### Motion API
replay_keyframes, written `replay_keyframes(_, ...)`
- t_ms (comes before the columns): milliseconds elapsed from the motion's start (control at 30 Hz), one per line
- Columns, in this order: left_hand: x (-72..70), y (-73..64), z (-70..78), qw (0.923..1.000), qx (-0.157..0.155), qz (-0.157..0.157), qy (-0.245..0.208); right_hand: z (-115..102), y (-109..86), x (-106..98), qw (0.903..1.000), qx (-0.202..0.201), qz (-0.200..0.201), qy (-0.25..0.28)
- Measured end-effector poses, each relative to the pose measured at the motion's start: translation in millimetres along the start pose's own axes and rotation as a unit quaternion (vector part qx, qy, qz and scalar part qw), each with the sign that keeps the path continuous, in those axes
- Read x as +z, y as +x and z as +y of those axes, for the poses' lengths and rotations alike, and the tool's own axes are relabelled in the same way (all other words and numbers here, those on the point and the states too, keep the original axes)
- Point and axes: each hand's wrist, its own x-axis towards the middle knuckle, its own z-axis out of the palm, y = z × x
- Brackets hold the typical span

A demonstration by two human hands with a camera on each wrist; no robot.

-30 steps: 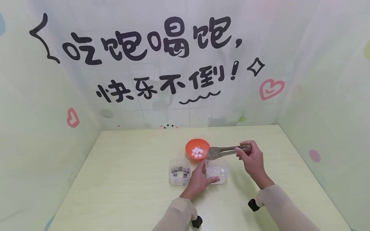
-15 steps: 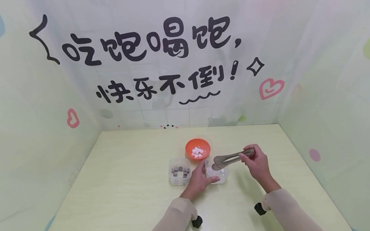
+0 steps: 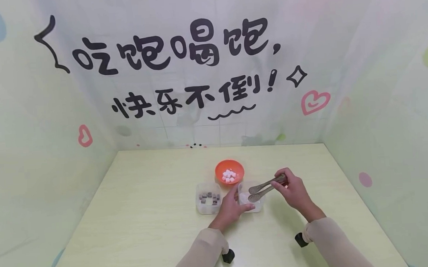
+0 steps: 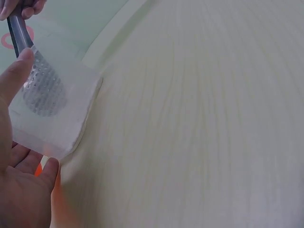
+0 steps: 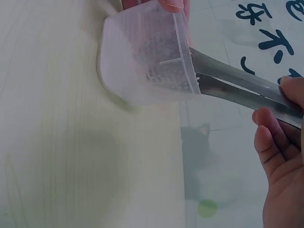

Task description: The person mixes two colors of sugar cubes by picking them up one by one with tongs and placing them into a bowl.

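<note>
My left hand [image 3: 229, 208] holds the right-hand clear plastic container [image 3: 260, 207], with the thumb along its near side and the fingers at its far left. In my right hand [image 3: 295, 189] is a pair of metal tongs [image 5: 223, 89] with perforated tips, gripped near the handle end. The tips reach down inside that container, spread slightly apart in the head view. Whether anything lies between them cannot be made out. Behind the containers, an orange bowl [image 3: 229, 163] holds several small white cubes [image 3: 228, 175].
Left of my left hand stands a second clear container [image 3: 208, 210] with several dark brownish cubes [image 3: 204, 201]. The pale wooden table [image 3: 149, 217] is bounded by a printed curtain [image 3: 145, 133] behind and at both sides. A black wrist device [image 3: 228, 256] hangs under the left sleeve.
My right hand has brought the tongs from beside the orange bowl down into the right-hand container, and their arms now stand wider apart. The left hand keeps its hold in place.
</note>
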Motion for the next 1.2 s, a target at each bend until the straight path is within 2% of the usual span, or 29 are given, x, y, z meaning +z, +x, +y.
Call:
replay_keyframes(200, -0.1, 0.5, 0.8, 1.0, -0.004, -0.003, 0.002, -4, 3.3, 0, 0.9982, -0.036, -0.035, -0.033)
replay_keyframes(300, 0.1, 0.3, 1.8, 1.0, -0.009, -0.002, 0.004, -5, 5.3, 1, 0.9963, -0.041, -0.057, -0.051)
replay_keyframes(467, 0.5, -0.2, 1.9, 0.9998, -0.018, -0.003, 0.006, -10, 8.8, 2, 0.993, -0.025, -0.094, -0.068)
replay_keyframes(633, 0.3, -0.8, 2.7, 0.9998, -0.018, -0.004, 0.008, -12, 11.7, 2, 0.9904, -0.008, -0.108, -0.086)
replay_keyframes(767, -0.3, -1.0, 2.9, 0.9999, -0.015, -0.005, 0.005, -13, 11.7, 2, 0.9911, 0.0, -0.102, -0.086)
replay_keyframes(1200, -0.6, -0.9, 3.0, 0.9999, -0.013, -0.004, -0.005, -8, 3.7, 3, 0.9986, -0.007, -0.027, -0.046)
